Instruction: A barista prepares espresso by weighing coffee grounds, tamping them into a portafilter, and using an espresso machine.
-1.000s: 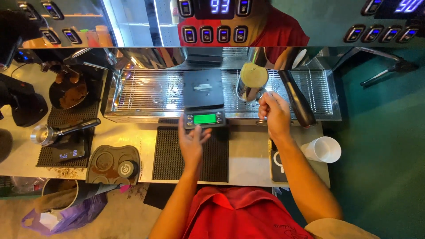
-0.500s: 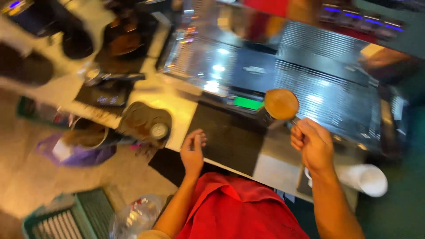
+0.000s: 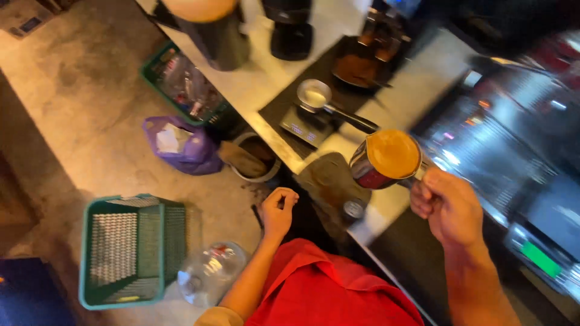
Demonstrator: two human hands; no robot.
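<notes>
A small metal pitcher (image 3: 386, 162) was held by its handle in the right hand (image 3: 446, 206), raised above the edge of the pale worktop (image 3: 266, 78). Its body was shiny steel with a reddish reflection, and it was filled almost to the rim with a smooth tan-orange liquid (foam or coffee could not be told apart). The left hand (image 3: 278, 210) was held loosely curled with nothing in it, hanging off the worktop's edge above the floor.

On the worktop, a portafilter (image 3: 331, 104) with a pale-filled basket was laid on a small scale (image 3: 302, 124), which rested on a dark mat. A round bin (image 3: 252, 158) holding brown waste was seen on the floor, beside a purple bag (image 3: 179, 145) with white scraps in it. A green crate (image 3: 181, 84) with mixed clutter stood further off, and a second green basket (image 3: 128, 249) stood near a clear plastic bottle (image 3: 209, 273).

The machine at the right was blurred and cut off by the frame, with only a green display (image 3: 540, 259) made out.
</notes>
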